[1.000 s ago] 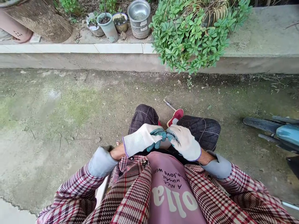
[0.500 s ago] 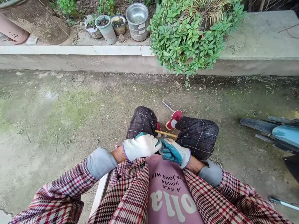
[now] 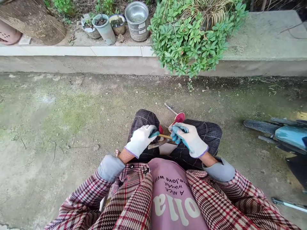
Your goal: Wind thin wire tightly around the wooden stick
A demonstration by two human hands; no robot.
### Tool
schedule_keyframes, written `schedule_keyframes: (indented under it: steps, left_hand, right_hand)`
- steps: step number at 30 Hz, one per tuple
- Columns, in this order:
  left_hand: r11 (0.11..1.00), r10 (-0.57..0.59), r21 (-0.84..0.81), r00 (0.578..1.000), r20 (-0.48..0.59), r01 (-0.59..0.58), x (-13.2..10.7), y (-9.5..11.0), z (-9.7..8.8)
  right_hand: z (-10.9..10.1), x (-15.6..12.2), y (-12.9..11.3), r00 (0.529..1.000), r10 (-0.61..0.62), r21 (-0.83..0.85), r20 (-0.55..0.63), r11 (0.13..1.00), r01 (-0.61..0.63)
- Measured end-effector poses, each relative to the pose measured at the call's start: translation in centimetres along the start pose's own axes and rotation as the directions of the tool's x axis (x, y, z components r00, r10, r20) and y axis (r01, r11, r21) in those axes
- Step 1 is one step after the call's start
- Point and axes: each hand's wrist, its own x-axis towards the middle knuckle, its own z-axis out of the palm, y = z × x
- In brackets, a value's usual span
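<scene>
White gloves with teal palms cover both of my hands. Between them runs a thin yellowish stick (image 3: 165, 136), lying nearly level over my lap. My left hand (image 3: 143, 139) is closed around its left end. The fingers of my right hand (image 3: 188, 137) curl round its right end, and that tip is hidden in the glove. Just below the stick is a dark, slightly curved piece (image 3: 155, 145) that looks like a worn wooden handle or blade; its right part is unclear. On the ground past my red shoe (image 3: 179, 118) lies a tool with a greyish shaft (image 3: 170, 109).
A low ledge (image 3: 115, 51) crosses ahead, bearing plant pots (image 3: 105, 30), a metal pot (image 3: 137, 24) and a leafy green bush (image 3: 184, 41). At right stand a blue vehicle part with a wheel (image 3: 261, 127) and a thin rod (image 3: 290, 204) on the concrete ground.
My hands were together near my stomach, with the stick resting beyond them. They have since moved forward and apart, and now hold the stick's two ends. The dark curved piece has come into sight.
</scene>
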Motion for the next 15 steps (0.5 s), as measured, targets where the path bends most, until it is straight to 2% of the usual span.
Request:
schedule_keyframes:
  steps: [1, 3, 5, 7, 9, 11, 13, 15]
  left_hand:
    - [0.998, -0.037, 0.06, 0.995, 0.092, 0.032, 0.3, 0.2, 0.5]
    - [0.985, -0.063, 0.172, 0.96, 0.271, 0.016, 0.8, 0.7, 1.7]
    - [0.982, -0.033, 0.183, 0.932, 0.36, -0.036, 1.2, 1.4, 3.2]
    - [0.981, -0.011, 0.18, 0.911, 0.412, -0.069, 1.5, 2.0, 4.9]
    - [0.977, -0.011, 0.197, 0.894, 0.449, -0.086, 2.0, 2.4, 6.7]
    - [0.97, -0.023, 0.224, 0.88, 0.474, -0.095, 2.6, 2.6, 8.5]
    - [0.965, -0.039, 0.246, 0.87, 0.491, -0.095, 3.3, 2.7, 10.1]
    - [0.96, -0.058, 0.265, 0.866, 0.496, -0.088, 4.0, 2.9, 11.4]
  right_hand:
    - [-0.3, 0.0, 0.2, 0.999, -0.044, -0.061, -0.003, 0.997, 0.044]
    - [-0.7, 0.1, 0.7, 0.986, -0.167, -0.224, 0.018, 0.96, 0.166]
    - [-0.9, 0.1, 1.2, 0.953, -0.289, -0.408, 0.088, 0.863, 0.299]
    - [-1.1, 0.4, 1.6, 0.933, -0.306, -0.585, 0.191, 0.727, 0.359]
    - [-1.1, 1.3, 1.6, 0.941, -0.216, -0.733, 0.262, 0.589, 0.339]
    - [-1.4, 3.4, 1.1, 0.958, -0.124, -0.824, 0.259, 0.489, 0.286]
    - [-2.3, 6.7, 0.0, 0.973, -0.111, -0.859, 0.201, 0.458, 0.229]
    - [-3.7, 10.9, -1.7, 0.984, -0.159, -0.884, 0.078, 0.445, 0.142]
